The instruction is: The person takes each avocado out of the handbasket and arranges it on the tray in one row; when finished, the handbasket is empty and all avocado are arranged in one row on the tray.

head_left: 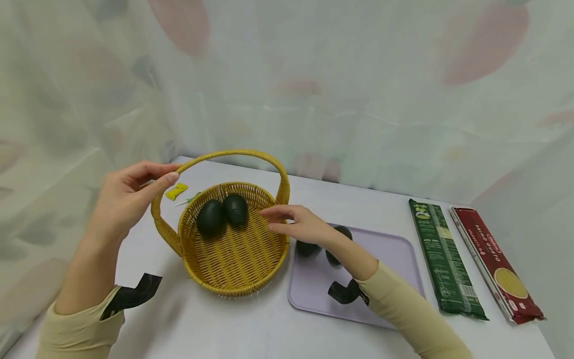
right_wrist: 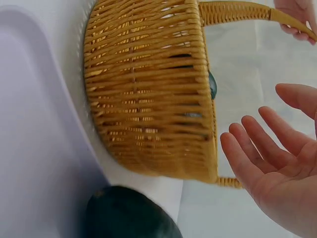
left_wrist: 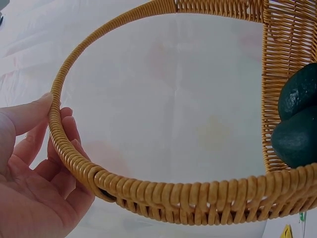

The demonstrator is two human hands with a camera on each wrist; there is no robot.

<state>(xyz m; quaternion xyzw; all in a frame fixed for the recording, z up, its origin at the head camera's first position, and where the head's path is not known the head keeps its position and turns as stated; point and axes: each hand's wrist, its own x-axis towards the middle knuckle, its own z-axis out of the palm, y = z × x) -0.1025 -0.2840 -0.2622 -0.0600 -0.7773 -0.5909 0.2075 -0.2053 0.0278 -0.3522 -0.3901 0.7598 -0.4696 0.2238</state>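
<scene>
A yellow wicker basket (head_left: pixel 228 259) with a tall hoop handle (head_left: pixel 242 152) stands on the white table. Two dark green avocados (head_left: pixel 222 215) lie inside it, toward its far left side. My left hand (head_left: pixel 130 194) pinches the left part of the handle between thumb and fingers; the left wrist view shows the same grip on the handle (left_wrist: pixel 74 158). Over the basket's right rim hovers my right hand (head_left: pixel 300 224), fingers extended and holding nothing. In the right wrist view that hand (right_wrist: pixel 277 153) is apart from the basket's woven side (right_wrist: pixel 148 94).
Right of the basket, a pale purple tray (head_left: pixel 385 244) carries two dark avocados (head_left: pixel 343 231), partly behind my right forearm. Farther right lie a green pasta packet (head_left: pixel 444 259) and a red spaghetti packet (head_left: pixel 495 264). A small yellow object (head_left: pixel 176 191) sits behind the basket.
</scene>
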